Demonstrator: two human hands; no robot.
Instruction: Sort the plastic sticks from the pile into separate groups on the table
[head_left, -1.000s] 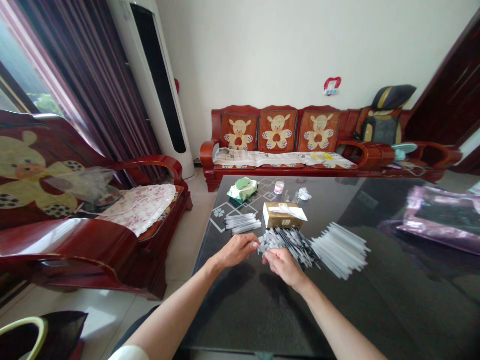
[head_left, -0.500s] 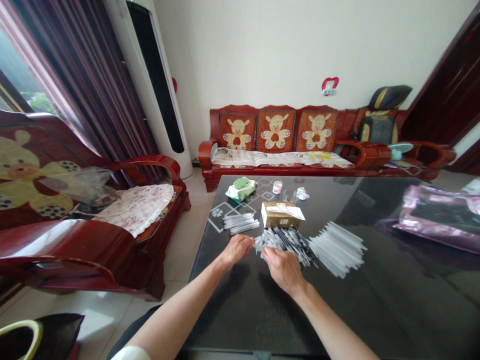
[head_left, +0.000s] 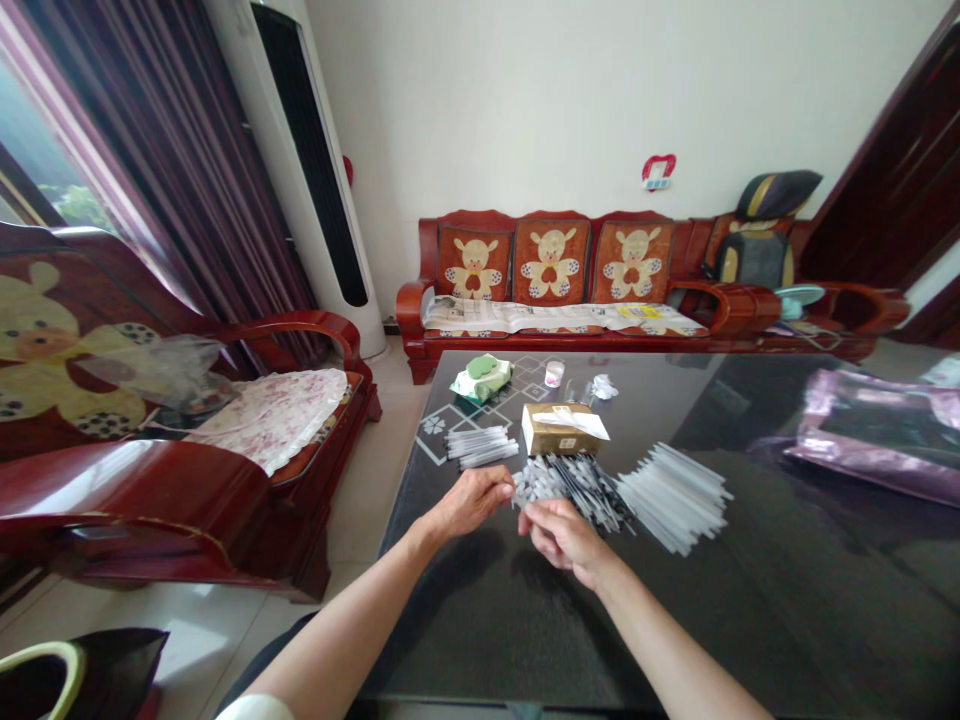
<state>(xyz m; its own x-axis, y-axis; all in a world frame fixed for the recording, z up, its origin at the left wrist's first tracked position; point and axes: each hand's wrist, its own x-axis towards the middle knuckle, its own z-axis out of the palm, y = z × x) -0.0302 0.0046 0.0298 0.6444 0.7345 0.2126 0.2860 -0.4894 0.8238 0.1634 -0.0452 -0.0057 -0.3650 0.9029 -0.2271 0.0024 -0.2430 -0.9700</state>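
Over the near side of the dark table, my left hand is closed in a pinch. Whatever its fingertips grip is too small to make out. My right hand, a little to the right, has thumb and forefinger pressed together, and its contents are hidden too. Just beyond both hands lies a heap of thin black sticks with whitish ends, which look like pen parts. Translucent white tubes are fanned out on the right. A small stack of similar clear tubes with dark tips rests beyond my left hand.
A gold tissue box stands behind the heap. Farther back are a green wipes pack, a small pink-white jar and crumpled white paper. A shiny purple plastic bag lies at right. A wooden armchair flanks the table.
Both hands have changed their finger pose. My left hand has turned slightly, and my right has shifted a little right and down. The piles look the same.
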